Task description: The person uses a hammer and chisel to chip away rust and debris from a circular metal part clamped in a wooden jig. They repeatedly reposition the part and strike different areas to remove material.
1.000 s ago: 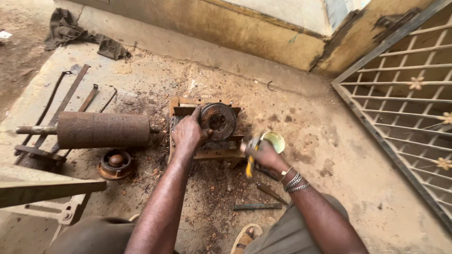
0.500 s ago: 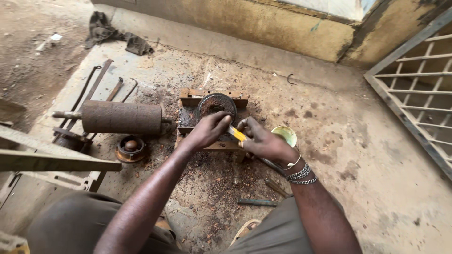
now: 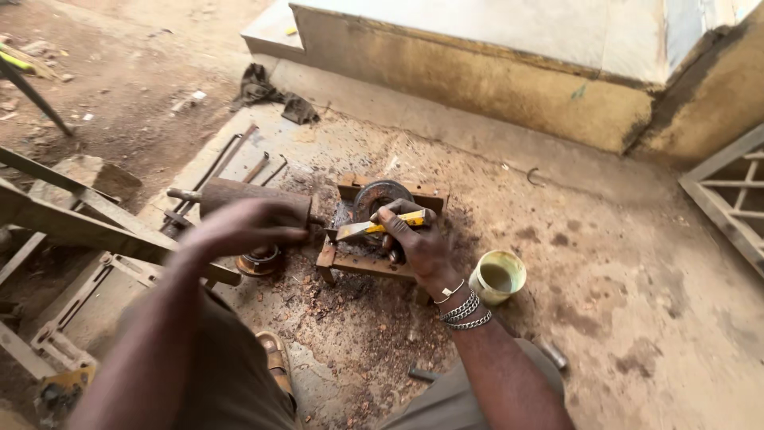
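My right hand (image 3: 419, 241) grips a yellow-handled scraper (image 3: 380, 227), blade pointing left, over a rusty round metal part (image 3: 380, 197) that sits on a small wooden frame (image 3: 362, 263). Metal bracelets circle that wrist. My left hand (image 3: 243, 227) is raised and blurred to the left of the frame, fingers curled with nothing visible in them, in front of a rusty cylinder roller (image 3: 247, 195). Rust flakes lie scattered on the concrete under the frame.
A small green cup (image 3: 497, 277) stands right of the frame. A round bearing part (image 3: 259, 259) lies by the roller. Metal bars and angle iron (image 3: 79, 227) fill the left. A dark rag (image 3: 274, 91) lies at the back; a metal grille (image 3: 728, 195) is at the right.
My left hand has left the round part and swung left and up. My right hand has brought the scraper over the frame. The camera has shifted left.
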